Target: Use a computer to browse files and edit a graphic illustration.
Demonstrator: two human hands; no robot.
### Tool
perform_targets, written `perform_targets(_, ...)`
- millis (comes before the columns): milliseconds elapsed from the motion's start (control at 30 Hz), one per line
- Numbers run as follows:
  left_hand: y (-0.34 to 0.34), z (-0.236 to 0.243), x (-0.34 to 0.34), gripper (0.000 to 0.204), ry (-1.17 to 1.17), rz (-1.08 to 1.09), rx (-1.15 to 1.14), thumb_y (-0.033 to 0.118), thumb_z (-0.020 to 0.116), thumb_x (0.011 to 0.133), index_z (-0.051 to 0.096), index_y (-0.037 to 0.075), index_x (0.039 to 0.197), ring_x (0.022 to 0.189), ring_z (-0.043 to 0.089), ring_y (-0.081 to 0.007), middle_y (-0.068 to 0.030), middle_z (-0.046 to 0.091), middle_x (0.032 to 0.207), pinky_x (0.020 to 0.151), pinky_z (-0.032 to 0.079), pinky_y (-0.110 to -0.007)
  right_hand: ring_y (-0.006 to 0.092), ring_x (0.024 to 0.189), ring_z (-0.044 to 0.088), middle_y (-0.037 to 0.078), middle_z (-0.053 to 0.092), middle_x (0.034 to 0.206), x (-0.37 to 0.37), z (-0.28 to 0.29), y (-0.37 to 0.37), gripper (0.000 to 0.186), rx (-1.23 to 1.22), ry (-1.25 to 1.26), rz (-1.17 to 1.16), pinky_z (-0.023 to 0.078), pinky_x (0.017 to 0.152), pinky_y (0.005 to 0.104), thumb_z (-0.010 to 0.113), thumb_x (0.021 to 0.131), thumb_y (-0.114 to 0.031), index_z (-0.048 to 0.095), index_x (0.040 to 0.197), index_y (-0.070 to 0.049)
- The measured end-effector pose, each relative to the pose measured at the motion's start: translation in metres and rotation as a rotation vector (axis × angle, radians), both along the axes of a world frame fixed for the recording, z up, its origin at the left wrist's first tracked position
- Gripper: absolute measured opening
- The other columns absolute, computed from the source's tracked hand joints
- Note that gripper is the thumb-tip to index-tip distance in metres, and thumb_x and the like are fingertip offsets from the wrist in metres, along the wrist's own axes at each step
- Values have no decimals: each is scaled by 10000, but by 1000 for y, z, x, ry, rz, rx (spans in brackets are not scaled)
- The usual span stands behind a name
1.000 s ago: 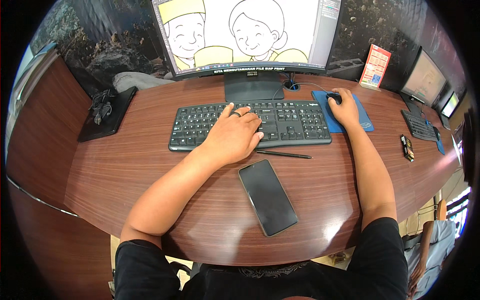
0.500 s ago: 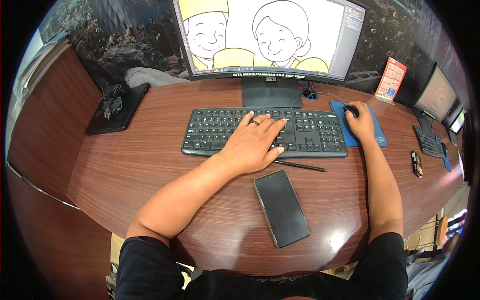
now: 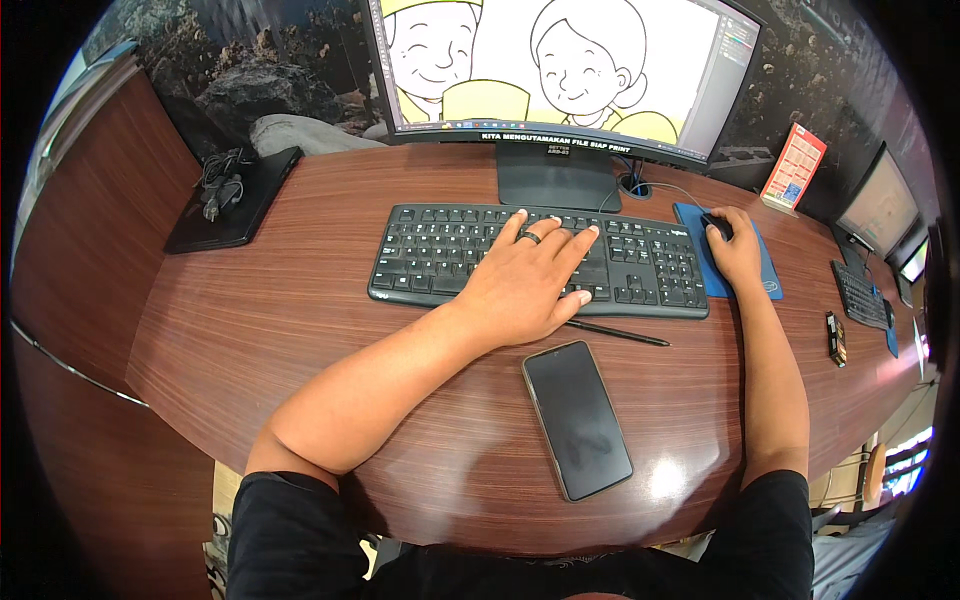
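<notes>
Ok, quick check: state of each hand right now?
Left hand: open, spread over the keyboard, holding nothing.
Right hand: closed around the mouse, on the blue mouse pad.

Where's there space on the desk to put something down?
A big bare patch of desk lies between the flat black thing, keyboard and left forearm. Another is between the phone and right forearm. It's crowded where the left hand, keyboard, pen and phone bunch up, and on the blue pad, where the right hand holds the mouse.
</notes>
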State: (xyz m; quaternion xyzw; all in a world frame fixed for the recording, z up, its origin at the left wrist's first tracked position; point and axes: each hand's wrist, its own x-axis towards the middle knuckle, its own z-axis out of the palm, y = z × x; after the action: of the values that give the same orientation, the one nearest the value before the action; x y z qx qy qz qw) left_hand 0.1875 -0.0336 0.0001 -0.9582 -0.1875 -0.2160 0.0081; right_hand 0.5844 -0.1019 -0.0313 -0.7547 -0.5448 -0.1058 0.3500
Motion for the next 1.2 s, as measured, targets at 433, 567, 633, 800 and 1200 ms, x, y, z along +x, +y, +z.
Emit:
perform_targets(433,-1,1,0,673,2,2,-28,399,599,991,411,29,1520,1402,451,-371,-199,578,1395,1198,282,-596,332,1156,637,139,666,1200,-5,1,-1,260,20,-18,-1,494,1010,396,700,846,-134,710,1090,-44)
perform_targets(567,-1,1,0,670,5,5,-29,396,601,990,412,33,1521,1404,450,-374,-197,576,1398,1198,279,-602,332,1154,638,140,668,1199,-4,1,-1,261,18,-14,2,495,1008,396,700,846,-135,710,1089,-41)
perform_targets(633,-1,0,0,668,-5,-1,-27,394,601,989,413,36,1520,1406,450,-377,-193,577,1397,1199,277,-603,334,1153,639,142,668,1201,-1,0,0,265,19,-29,3,496,1007,396,700,846,-137,710,1093,-40)
perform_targets(800,-1,1,1,664,6,1,-25,390,600,988,414,40,1521,1410,448,-378,-190,576,1401,1202,275,-602,334,1153,639,143,668,1202,-2,0,-1,268,20,-29,-1,496,1007,396,698,847,-140,709,1094,-38)
perform_targets(1200,-1,-1,2,674,17,3,-23,404,587,993,400,47,1534,1415,443,-370,-193,571,1409,1208,265,-591,334,1151,639,137,668,1200,1,-2,0,273,16,-13,3,496,1002,395,697,850,-140,707,1104,-41)
